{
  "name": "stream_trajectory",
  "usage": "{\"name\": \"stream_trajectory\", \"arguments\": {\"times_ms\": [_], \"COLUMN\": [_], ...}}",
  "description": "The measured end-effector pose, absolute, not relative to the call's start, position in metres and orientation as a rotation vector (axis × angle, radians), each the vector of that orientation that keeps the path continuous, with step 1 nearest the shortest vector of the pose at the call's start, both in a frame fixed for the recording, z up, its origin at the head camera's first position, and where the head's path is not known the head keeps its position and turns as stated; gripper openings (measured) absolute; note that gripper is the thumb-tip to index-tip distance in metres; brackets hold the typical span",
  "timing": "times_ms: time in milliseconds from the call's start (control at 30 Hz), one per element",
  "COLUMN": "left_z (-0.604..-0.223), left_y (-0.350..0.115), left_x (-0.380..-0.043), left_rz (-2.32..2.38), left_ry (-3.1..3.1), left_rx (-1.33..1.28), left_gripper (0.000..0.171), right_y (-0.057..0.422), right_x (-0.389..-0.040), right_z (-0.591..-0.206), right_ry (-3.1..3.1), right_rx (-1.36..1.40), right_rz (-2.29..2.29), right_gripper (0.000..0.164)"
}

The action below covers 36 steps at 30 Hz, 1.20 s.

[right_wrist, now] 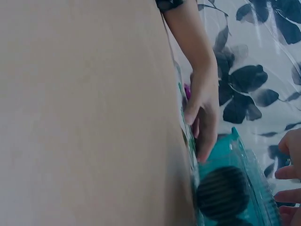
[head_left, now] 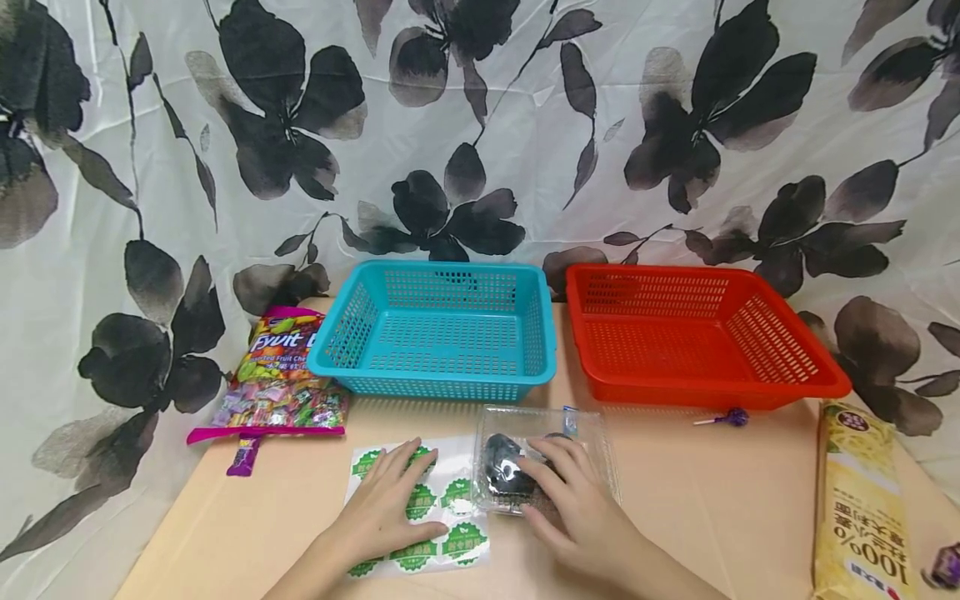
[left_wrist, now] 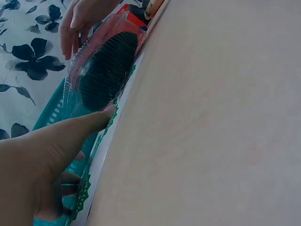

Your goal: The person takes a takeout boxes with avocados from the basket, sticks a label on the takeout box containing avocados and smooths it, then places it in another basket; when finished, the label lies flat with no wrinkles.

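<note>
My left hand (head_left: 382, 510) rests with spread fingers on a white sheet of round green stickers (head_left: 463, 542). Its thumb reaches toward the sheet's right half. Just to the right sits a clear plastic box (head_left: 611, 454) holding dark oval things (head_left: 504, 463), and it overlaps the sheet's edge in the head view. Over the right part of this box, my right hand (head_left: 581, 508) has its fingers apart and loosely bent, gripping nothing. The left wrist view shows the right hand (left_wrist: 91, 16) at the far upper side of the box (left_wrist: 75, 87).
Behind the hands stand a teal basket (head_left: 435, 388) and a red basket (head_left: 712, 395). A fruit-chew bag (head_left: 281, 379) and a small purple candy (head_left: 243, 457) lie at left. A purple lollipop (head_left: 735, 417), a yellow pasta bag (head_left: 862, 508) and a purple-wrapped item (head_left: 947, 567) lie at right.
</note>
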<state>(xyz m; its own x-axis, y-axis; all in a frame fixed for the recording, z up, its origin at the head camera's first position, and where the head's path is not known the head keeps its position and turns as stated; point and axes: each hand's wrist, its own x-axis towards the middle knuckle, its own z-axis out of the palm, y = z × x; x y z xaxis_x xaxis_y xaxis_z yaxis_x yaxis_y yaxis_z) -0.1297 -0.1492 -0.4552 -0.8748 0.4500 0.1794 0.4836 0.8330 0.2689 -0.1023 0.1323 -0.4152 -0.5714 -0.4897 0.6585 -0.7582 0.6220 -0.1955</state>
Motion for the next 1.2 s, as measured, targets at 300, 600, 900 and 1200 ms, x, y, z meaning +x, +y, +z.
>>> {"name": "stream_trajectory", "arguments": {"times_ms": [300, 600, 900, 1200], "left_z": [-0.451, -0.452, -0.455, -0.449], "left_y": [-0.151, -0.151, -0.155, -0.151], "left_x": [-0.131, -0.132, -0.134, -0.130], "left_rz": [-0.397, -0.433, -0.450, -0.414], "left_ry": [-2.898, -2.871, -2.980, -2.996], "left_rx": [-0.754, -0.752, -0.650, -0.663], "left_gripper": [0.089, 0.085, 0.099, 0.098], "right_y": [0.110, 0.103, 0.103, 0.105], "right_x": [-0.104, -0.106, -0.106, -0.104], "right_z": [-0.420, -0.422, -0.423, -0.424], "right_ry": [-2.305, -2.261, -2.257, -2.273], "right_rx": [1.058, 1.081, 1.095, 1.099], "right_rz": [0.512, 0.523, 0.500, 0.499], "right_gripper": [0.039, 0.037, 0.036, 0.039]}}
